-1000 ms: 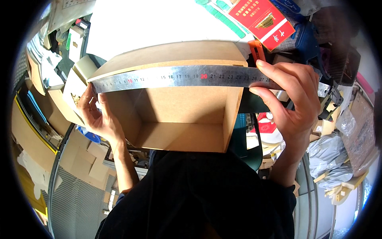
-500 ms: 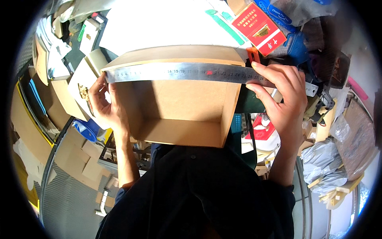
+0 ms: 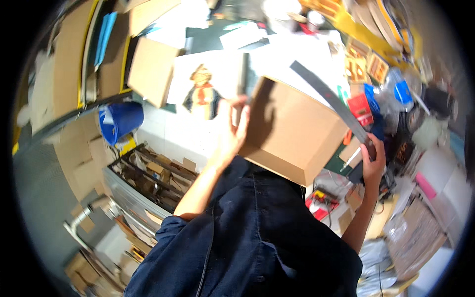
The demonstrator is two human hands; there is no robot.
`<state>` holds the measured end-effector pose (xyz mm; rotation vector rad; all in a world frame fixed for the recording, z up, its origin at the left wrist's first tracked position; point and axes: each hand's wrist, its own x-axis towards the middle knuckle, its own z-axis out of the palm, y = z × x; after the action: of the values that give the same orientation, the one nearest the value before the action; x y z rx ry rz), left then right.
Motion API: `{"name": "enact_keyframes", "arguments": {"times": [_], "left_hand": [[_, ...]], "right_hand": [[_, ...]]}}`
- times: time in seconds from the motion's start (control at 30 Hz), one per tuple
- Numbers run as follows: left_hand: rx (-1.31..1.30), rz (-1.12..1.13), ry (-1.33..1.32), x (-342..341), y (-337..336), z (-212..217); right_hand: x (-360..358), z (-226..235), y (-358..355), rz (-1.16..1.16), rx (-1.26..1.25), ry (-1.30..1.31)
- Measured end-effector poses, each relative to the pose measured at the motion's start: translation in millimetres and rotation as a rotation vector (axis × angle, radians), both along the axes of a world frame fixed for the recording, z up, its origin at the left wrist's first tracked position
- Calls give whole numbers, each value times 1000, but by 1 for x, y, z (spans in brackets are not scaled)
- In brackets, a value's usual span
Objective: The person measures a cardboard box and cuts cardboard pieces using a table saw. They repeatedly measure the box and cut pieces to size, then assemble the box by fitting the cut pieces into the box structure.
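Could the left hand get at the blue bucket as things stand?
Probably not yet: the left hand is pressed against the cardboard box, holding it up. The blue bucket lies to its left with open space between, so letting go would likely free the way.

Brown cardboard box [image 3: 292, 128], grey steel ruler [image 3: 330, 101]

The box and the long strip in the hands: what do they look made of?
Box: brown cardboard by the look, matte, with flat faces and folded edges. Strip: probably metal, a thin, straight, grey ruler-like band with a dull sheen; motion blur leaves that open.
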<state>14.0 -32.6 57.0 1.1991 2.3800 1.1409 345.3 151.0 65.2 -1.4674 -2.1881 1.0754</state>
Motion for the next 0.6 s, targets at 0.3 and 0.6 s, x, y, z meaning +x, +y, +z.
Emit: {"name": "enact_keyframes", "arguments": {"times": [0.3,0.6], "left_hand": [[-53,365,-364,35,-282,10],[133,1067,-457,122,-568,12]], "right_hand": [[-49,-26,24,243,174,-171],[-177,3,-121,267,585,269]]}}
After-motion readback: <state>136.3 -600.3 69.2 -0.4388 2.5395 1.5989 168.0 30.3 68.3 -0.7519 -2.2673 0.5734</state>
